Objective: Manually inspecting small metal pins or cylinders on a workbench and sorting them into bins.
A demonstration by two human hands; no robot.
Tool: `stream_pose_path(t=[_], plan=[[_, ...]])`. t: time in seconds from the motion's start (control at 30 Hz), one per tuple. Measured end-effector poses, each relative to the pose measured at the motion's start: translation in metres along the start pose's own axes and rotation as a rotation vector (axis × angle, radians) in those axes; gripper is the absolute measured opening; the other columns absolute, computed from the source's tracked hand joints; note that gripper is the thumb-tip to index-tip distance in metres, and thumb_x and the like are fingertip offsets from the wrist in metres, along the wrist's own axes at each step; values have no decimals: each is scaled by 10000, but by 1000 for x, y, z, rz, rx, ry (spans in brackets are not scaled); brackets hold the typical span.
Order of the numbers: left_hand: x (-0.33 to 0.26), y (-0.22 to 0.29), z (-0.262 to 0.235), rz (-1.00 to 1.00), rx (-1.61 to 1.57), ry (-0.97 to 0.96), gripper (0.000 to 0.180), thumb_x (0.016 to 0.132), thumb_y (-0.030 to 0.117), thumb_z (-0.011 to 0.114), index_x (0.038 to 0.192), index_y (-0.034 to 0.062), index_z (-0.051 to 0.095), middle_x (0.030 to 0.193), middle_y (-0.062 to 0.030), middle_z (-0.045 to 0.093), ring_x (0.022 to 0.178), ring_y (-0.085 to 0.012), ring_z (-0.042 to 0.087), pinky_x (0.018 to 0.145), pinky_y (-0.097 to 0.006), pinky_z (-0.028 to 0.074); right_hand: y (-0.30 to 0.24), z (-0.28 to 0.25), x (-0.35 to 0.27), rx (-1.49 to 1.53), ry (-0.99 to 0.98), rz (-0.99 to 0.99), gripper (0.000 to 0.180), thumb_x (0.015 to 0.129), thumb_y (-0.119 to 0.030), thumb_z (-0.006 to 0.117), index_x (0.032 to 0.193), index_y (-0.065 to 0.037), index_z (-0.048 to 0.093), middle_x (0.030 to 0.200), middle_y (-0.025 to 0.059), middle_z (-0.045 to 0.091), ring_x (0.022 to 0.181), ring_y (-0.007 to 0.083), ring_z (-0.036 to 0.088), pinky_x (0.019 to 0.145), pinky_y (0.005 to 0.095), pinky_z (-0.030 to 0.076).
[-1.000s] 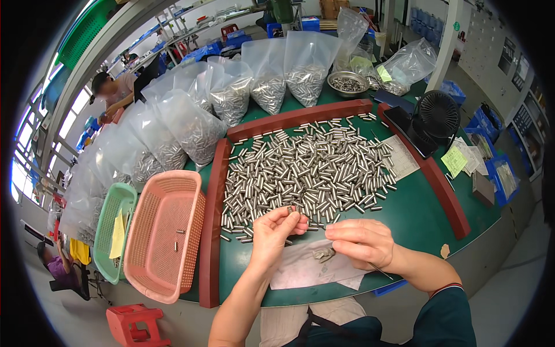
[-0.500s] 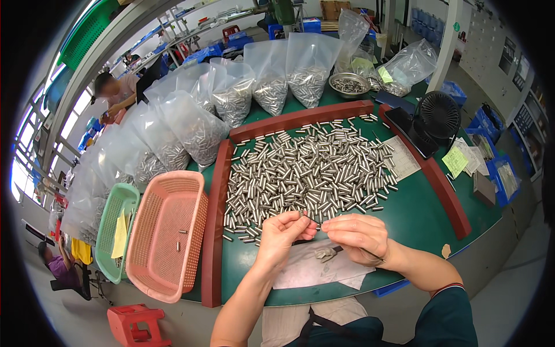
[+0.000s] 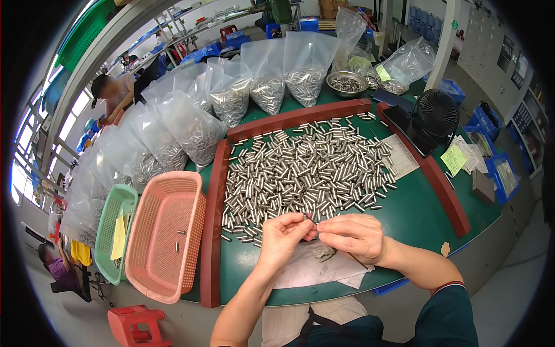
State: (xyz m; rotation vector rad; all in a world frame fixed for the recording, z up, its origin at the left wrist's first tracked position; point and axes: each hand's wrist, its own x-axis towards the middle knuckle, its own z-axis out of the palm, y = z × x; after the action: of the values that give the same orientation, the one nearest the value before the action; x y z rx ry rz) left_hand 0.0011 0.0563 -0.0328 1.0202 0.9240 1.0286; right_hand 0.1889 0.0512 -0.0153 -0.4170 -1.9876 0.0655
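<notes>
Between the two hands, just above the near edge of the green worktop [image 3: 422, 217], a single small metal pin [image 3: 310, 218] is pinched at the fingertips: the left hand [image 3: 283, 237] and the right hand [image 3: 354, 236] meet over it, fingers curled in and thumbs close, so both are closed on the same piece, though whether one hand alone carries it cannot be told. It looks like a one-by-one check, with the pin lifted clear of the rest and held up for a look. Under the wrists lies a crumpled sheet of clear plastic [image 3: 315, 269] with a small grey clump on it. Just beyond the fingers spreads the pile of pins [image 3: 306, 173], a wide loose layer of short silver cylinders hemmed in by a red-brown frame [image 3: 211, 231] on three sides. Left of the frame sits a pink basket [image 3: 167, 243] holding only a couple of pins, and beside that a green basket [image 3: 113, 231] with a yellow slip. Clear bags of pins [image 3: 231, 104] stand in a row along the far side, with a small metal bowl [image 3: 347, 84] and a black fan [image 3: 436, 113] further right. Judging by this, the next move calls for a firm one-handed hold on the pin so the other hand can reach for a fresh one without scattering the layer.
</notes>
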Motion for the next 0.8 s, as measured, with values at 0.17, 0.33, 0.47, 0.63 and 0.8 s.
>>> stream_pose_path(t=[0.17, 0.33, 0.47, 0.63, 0.8], plan=[[2, -2, -2, 10, -24, 12, 119, 885, 5, 605, 980, -62, 634, 849, -118, 683, 732, -147, 663, 669, -247, 552, 3, 3, -3, -73, 0, -78, 224, 714, -22, 688, 931, 18, 650, 914, 140, 660, 791, 254, 676, 636, 306, 573], [4, -1, -7, -6, -64, 31, 118, 915, 77, 586, 939, -22, 646, 828, -93, 679, 697, -128, 648, 667, -235, 544, -6, -3, -1, -37, -46, -71, 263, 703, -23, 685, 952, 40, 631, 969, 176, 662, 837, 280, 682, 661, 321, 578], [5, 0, -13, -107, -122, 46, 123, 915, 110, 597, 927, -3, 644, 837, -86, 676, 691, -122, 644, 665, -238, 542, -10, -5, 4, 24, 68, -33, 241, 715, 48, 645, 955, 37, 629, 932, 175, 669, 813, 291, 680, 669, 331, 575], [5, 4, -9, -143, -162, 15, 127, 915, 110, 595, 923, -8, 643, 842, -90, 675, 713, -124, 650, 680, -242, 548, -5, -7, 3, -17, 43, 32, 261, 725, 119, 634, 970, 32, 607, 896, 179, 676, 783, 286, 687, 655, 327, 572], [5, 4, -9, -151, -166, -8, 126, 916, 101, 591, 925, -15, 640, 850, -97, 675, 726, -131, 656, 696, -246, 554, -3, -2, 2, 23, 84, 50, 226, 734, 131, 626, 941, 42, 611, 860, 174, 678, 750, 280, 688, 642, 334, 573]])
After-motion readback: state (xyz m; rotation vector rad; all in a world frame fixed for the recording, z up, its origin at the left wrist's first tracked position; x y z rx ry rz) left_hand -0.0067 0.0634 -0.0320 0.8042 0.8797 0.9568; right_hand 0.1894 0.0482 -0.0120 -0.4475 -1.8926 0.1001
